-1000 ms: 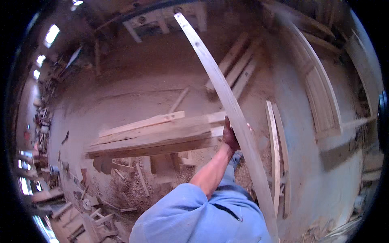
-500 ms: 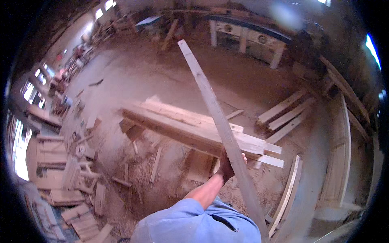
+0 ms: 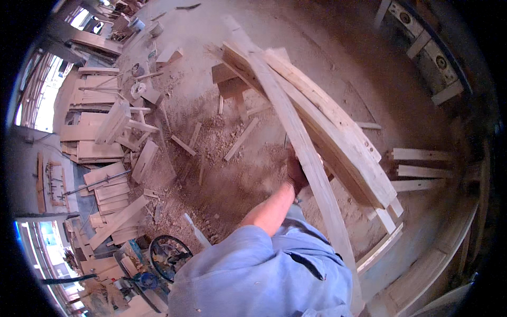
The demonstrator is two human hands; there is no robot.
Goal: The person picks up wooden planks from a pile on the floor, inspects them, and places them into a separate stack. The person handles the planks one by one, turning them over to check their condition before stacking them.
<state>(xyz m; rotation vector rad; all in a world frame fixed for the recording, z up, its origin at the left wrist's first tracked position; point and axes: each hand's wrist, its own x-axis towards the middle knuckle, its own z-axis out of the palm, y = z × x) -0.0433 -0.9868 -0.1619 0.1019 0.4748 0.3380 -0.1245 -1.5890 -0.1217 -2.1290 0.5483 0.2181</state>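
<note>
My left hand (image 3: 297, 173) is closed around the edge of a long, narrow wooden board (image 3: 297, 129). The board slants from near my right side at the bottom up to the far middle. Just beyond it lies a stack of thick timber beams (image 3: 351, 134), raised off the floor on a wooden support (image 3: 235, 87). The board's far part overlaps the beams in view; whether it touches them I cannot tell. My right hand is out of view.
Wood pieces (image 3: 97, 140) are piled on the left. Offcuts (image 3: 242, 139) and shavings litter the floor. Several planks (image 3: 422, 170) lie at the right, near a wooden panel (image 3: 438, 264). A workbench (image 3: 425, 50) stands far right. A black ring (image 3: 170, 258) lies lower left.
My view has turned to the left, so the beams and workbench appear farther right and more of the left-hand pile shows. My left hand keeps its hold on the board.
</note>
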